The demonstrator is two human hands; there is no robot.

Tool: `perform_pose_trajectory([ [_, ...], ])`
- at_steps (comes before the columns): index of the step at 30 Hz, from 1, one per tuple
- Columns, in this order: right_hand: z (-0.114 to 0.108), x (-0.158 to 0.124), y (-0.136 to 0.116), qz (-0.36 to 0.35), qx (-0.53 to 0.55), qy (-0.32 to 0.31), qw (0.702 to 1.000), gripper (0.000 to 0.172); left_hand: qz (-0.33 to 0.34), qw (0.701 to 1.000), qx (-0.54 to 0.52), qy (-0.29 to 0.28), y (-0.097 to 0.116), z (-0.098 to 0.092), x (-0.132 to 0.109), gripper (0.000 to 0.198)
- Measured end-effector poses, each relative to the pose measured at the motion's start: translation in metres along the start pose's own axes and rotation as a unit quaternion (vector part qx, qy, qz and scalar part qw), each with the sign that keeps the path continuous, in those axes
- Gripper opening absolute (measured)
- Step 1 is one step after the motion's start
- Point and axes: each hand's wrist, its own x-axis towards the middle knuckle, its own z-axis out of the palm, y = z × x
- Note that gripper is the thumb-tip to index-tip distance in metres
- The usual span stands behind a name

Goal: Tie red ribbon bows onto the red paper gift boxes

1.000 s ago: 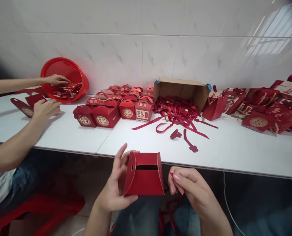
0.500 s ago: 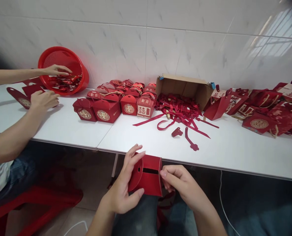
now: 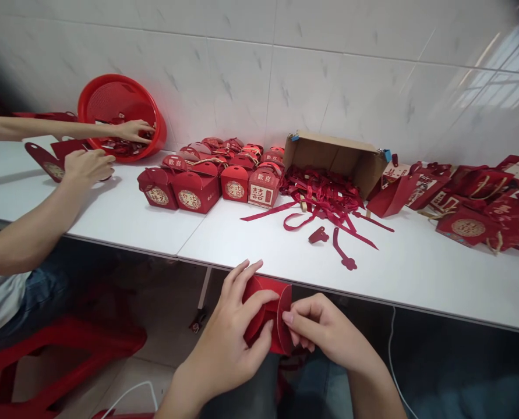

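Below the table's front edge I hold a small red paper gift box between both hands. My left hand wraps its left side, fingers curled over the top flap. My right hand pinches the box's right edge with thumb and fingers pressed together. On the white table just beyond lie loose red ribbons and two short ribbon pieces.
Several closed red gift boxes stand in a cluster. An open cardboard box lies on its side behind the ribbons. Flat red boxes pile at the right. At the left, another person's hands reach into a tilted red basin; a red stool stands below.
The box has turned in my hands so its side faces me, my left fingers have closed over its top, and my right hand now pinches its edge. The other person's hand reached deeper into the basin.
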Motion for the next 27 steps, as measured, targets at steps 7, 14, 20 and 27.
perform_pose_trajectory([
  [7, 0.001, -0.004, 0.002, 0.012, -0.001, -0.017, 1.0, 0.041, 0.006, 1.0, -0.009, 0.001, -0.005, 0.002, 0.001, 0.032],
  [14, 0.002, -0.006, -0.004, 0.013, -0.03, -0.02, 0.999, 0.04, 0.013, 1.0, -0.025, -0.008, -0.004, 0.0, 0.001, 0.026],
  [20, 0.004, -0.006, -0.008, 0.023, -0.056, -0.028, 0.998, 0.041, 0.026, 0.999, -0.026, 0.009, -0.005, 0.003, 0.001, 0.02],
  [27, -0.007, -0.014, -0.012, -0.084, -0.184, 0.131, 0.97, 0.017, 0.053, 0.998, -0.038, 0.024, -0.004, 0.002, 0.001, 0.024],
])
